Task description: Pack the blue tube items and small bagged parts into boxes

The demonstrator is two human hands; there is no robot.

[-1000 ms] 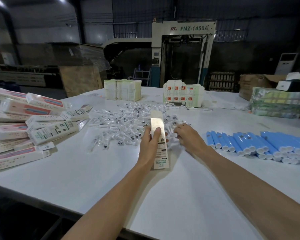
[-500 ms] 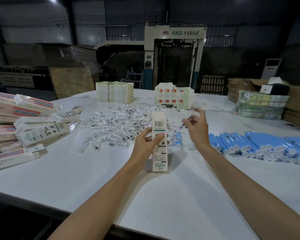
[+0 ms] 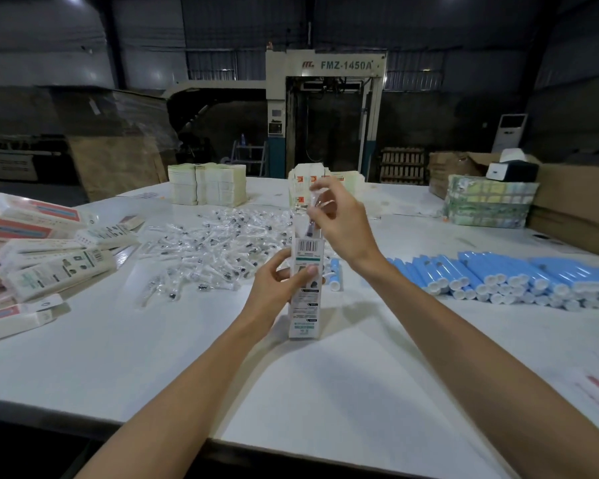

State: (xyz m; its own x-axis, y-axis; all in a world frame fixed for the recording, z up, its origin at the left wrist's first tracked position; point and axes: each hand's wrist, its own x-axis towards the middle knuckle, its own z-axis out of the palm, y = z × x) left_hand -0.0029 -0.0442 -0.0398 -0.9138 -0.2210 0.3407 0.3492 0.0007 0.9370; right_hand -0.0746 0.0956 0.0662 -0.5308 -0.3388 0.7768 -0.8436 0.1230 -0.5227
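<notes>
Toward the middle of the surface (image 3: 118,357), our left fingers (image 3: 306,271) grip the upright box (image 3: 305,305), our right fingers (image 3: 329,202) pinch a bagged part (image 3: 309,229) over its mouth; we should lower it straight.

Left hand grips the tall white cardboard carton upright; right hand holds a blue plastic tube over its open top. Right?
No. In the head view the right hand pinches a small clear bagged part, not a blue tube, over the white cardboard carton the left hand grips upright.
</notes>
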